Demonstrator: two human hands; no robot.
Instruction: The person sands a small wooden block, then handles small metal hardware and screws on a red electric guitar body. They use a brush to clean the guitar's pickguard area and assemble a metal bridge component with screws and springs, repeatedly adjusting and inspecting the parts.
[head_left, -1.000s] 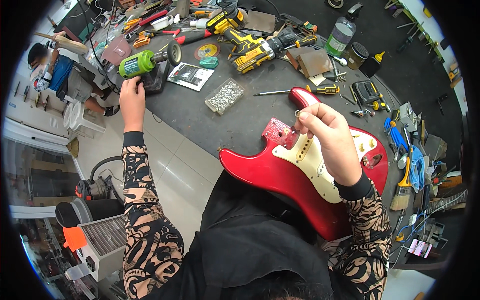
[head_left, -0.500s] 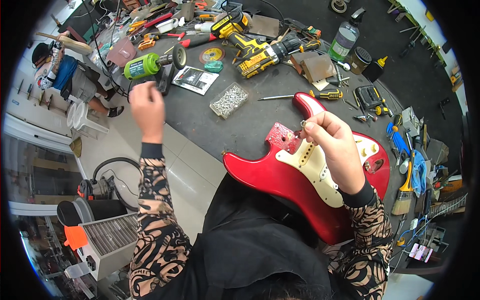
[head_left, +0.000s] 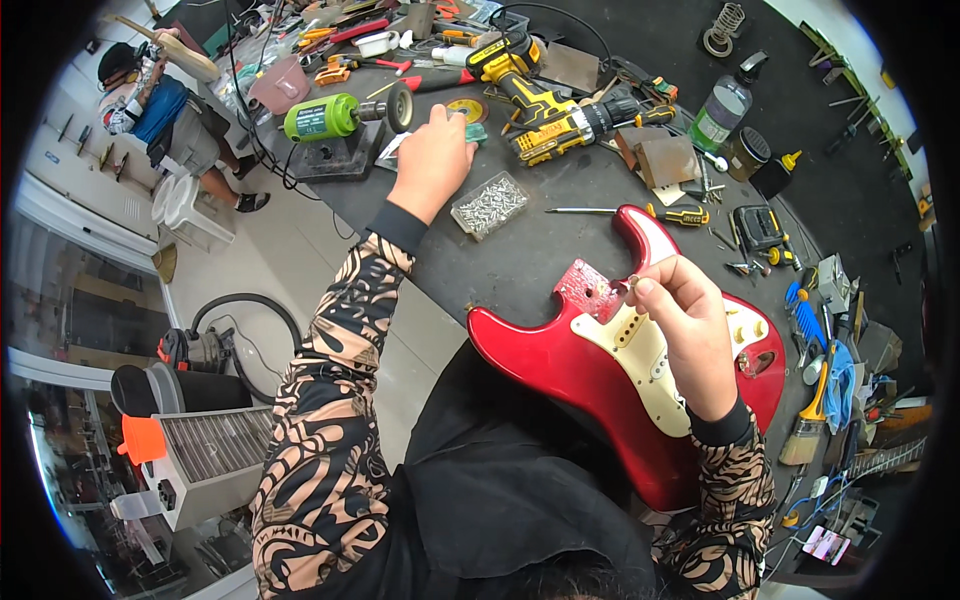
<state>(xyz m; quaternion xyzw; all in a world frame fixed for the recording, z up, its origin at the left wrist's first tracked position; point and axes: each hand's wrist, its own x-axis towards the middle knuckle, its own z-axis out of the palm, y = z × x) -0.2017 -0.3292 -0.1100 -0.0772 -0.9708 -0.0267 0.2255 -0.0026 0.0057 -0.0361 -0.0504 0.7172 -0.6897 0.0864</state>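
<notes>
Red guitar body [head_left: 600, 385] partly hides the screwdriver [head_left: 680, 215].

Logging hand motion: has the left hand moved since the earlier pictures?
Yes, rightward: the left hand, earlier by the green grinder, is now right of its wheel.

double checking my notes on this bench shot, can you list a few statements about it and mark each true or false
1. The right hand pinches a small metallic piece. True.
2. The left hand rests on the red guitar body. False: it is away from it, partly hiding a flat packet.
3. A clear box of screws sits on the bench. True.
4. A neck is fitted to the guitar body. False: the neck pocket has none.
5. The guitar body bears a cream pickguard. True.
</notes>
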